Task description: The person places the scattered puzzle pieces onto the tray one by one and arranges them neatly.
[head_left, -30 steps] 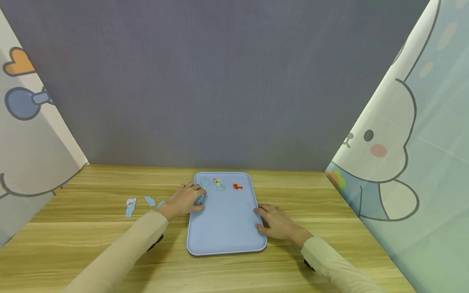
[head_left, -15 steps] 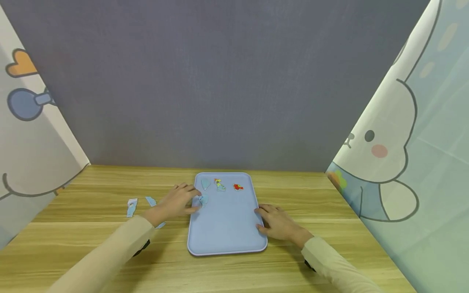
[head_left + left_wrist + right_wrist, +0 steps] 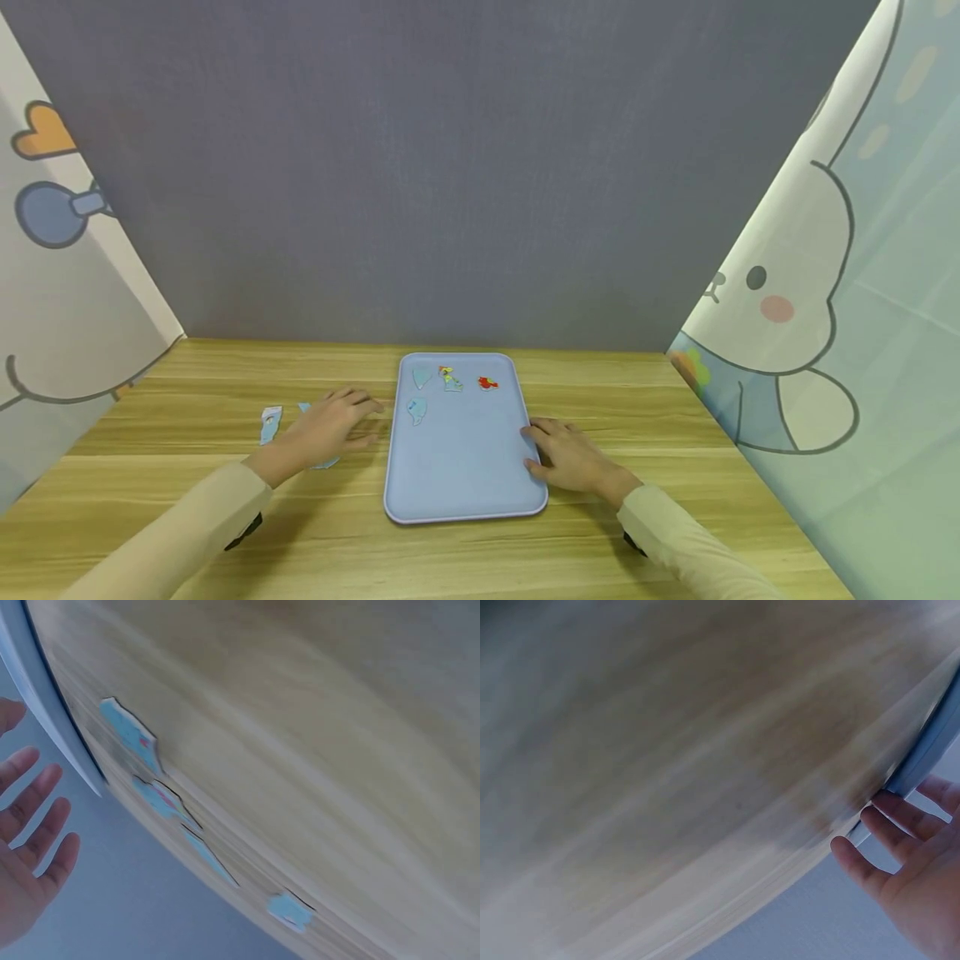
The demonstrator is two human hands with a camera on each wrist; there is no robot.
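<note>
My left hand (image 3: 322, 432) hovers over the table just left of the pale blue tray (image 3: 465, 467). Its fingers are loosely spread and hold nothing. Partly covered by it in the head view are light blue flat puzzle pieces; several show in the left wrist view, one blue piece (image 3: 129, 733) lying nearest the tray. On the tray's left side lies a blue puzzle piece (image 3: 417, 410), below a pale blue piece (image 3: 422, 377). A yellow and blue piece (image 3: 450, 379) and a red piece (image 3: 487, 383) sit along the top. My right hand (image 3: 570, 456) rests with relaxed fingers on the tray's right rim.
A white and blue piece (image 3: 270, 423) lies on the wooden table (image 3: 465, 558) farther left. A grey panel (image 3: 435, 175) stands behind the table, and printed cloth walls (image 3: 885, 275) flank it on both sides.
My left hand has let go of the blue puzzle piece on the tray and drawn back leftward over the table. The right hand has stayed at the tray's rim.
</note>
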